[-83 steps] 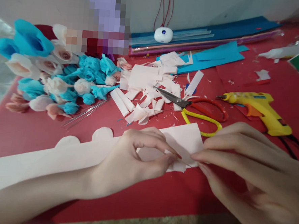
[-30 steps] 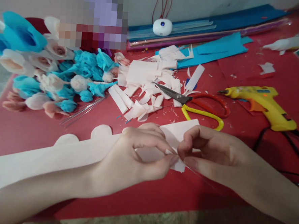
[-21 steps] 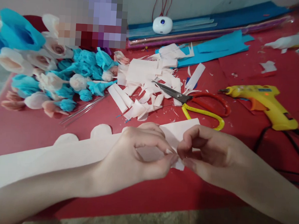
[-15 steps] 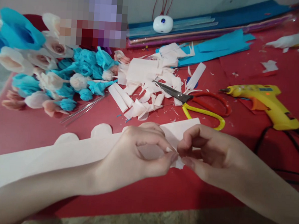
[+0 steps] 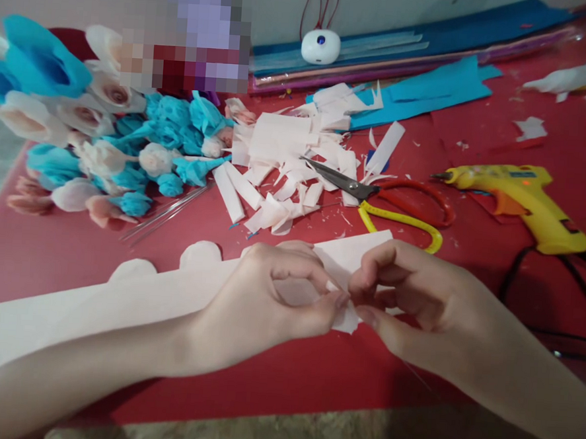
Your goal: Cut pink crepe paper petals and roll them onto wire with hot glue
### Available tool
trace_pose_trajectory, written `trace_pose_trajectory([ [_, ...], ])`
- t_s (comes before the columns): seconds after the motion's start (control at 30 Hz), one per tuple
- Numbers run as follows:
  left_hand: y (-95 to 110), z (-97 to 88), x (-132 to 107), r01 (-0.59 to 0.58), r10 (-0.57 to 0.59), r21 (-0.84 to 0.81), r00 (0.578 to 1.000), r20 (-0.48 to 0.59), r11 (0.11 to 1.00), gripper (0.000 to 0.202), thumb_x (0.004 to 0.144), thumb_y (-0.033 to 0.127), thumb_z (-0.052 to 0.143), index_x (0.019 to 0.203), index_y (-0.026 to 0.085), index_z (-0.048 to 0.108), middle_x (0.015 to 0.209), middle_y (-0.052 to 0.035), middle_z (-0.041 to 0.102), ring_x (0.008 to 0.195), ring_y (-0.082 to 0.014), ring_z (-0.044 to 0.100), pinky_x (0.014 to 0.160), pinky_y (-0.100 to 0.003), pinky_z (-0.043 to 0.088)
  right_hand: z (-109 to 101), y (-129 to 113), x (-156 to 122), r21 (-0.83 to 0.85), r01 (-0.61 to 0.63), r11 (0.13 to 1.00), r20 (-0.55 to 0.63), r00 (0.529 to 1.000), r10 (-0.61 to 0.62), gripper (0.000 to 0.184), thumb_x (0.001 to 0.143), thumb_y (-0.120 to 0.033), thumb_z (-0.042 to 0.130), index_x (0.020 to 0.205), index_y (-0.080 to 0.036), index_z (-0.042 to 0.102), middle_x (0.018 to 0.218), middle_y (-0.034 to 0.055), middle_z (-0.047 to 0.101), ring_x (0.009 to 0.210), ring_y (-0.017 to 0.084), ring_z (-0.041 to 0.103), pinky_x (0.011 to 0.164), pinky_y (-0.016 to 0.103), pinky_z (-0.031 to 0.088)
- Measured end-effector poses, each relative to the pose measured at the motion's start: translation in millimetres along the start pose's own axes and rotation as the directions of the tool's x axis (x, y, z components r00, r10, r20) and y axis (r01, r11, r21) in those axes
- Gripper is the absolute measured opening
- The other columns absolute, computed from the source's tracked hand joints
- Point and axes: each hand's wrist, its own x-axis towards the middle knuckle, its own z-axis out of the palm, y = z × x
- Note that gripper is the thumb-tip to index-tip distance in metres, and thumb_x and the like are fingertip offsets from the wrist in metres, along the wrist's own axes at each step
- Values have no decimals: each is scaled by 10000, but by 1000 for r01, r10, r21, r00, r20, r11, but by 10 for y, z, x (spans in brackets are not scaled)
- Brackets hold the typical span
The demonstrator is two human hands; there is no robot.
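Note:
Between my two hands is a small piece of white paper [image 5: 347,319], partly hidden by the fingers. My left hand [image 5: 288,299] pinches it between thumb and forefinger. From the other side, my right hand [image 5: 411,306] has its thumb and curled fingertips closed at the paper's edge. Beneath both hands runs a long white paper strip [image 5: 89,306] across the red table. Round white paper pieces [image 5: 201,257] lie along its far edge. Scissors [image 5: 359,190] with one red and one yellow handle rest just beyond my hands, their blades on white scraps.
A yellow glue gun [image 5: 527,201] lies at the right with its black cord [image 5: 512,276]. White paper scraps [image 5: 281,139] are heaped mid-table. Blue and white paper flowers [image 5: 164,125] crowd the left. Blue paper [image 5: 429,95] and a white device [image 5: 321,47] are at the back.
Both hands stay nearly in place over the strip. The small white paper shows slightly more between the fingertips. The tools and flowers have not been moved.

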Motion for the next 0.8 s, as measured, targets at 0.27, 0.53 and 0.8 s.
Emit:
trace_pose_trajectory([
  [0.27, -5, 13, 5, -54, 57, 64, 997, -45, 997, 121, 709, 110, 605, 595, 149, 614, 651, 17, 631, 611, -78, 557, 620, -185, 453, -3, 34, 1, 8, 36, 999, 3, 999, -36, 170, 718, -84, 531, 764, -233, 465, 741, -59, 531, 682, 84, 567, 584, 183, 440],
  [0.53, -19, 13, 13, -21, 22, 62, 1000, -10, 998, 101, 710, 138, 608, 613, 156, 627, 666, 6, 636, 635, -101, 566, 629, -211, 462, 15, 11, -1, -20, -53, 998, 14, 998, 53, 176, 707, -85, 533, 758, -230, 447, 739, -51, 529, 684, 106, 576, 571, 202, 439],
  [0.8, 43, -16, 2, 43, -42, -6, 999, 17, 999, 137, 767, 205, 586, 656, 162, 655, 733, 2, 661, 671, -106, 593, 635, -187, 475, 7, -5, -14, -19, -44, 999, -23, 999, 43, 164, 694, -105, 543, 750, -226, 448, 724, -44, 521, 674, 105, 560, 565, 197, 443],
])
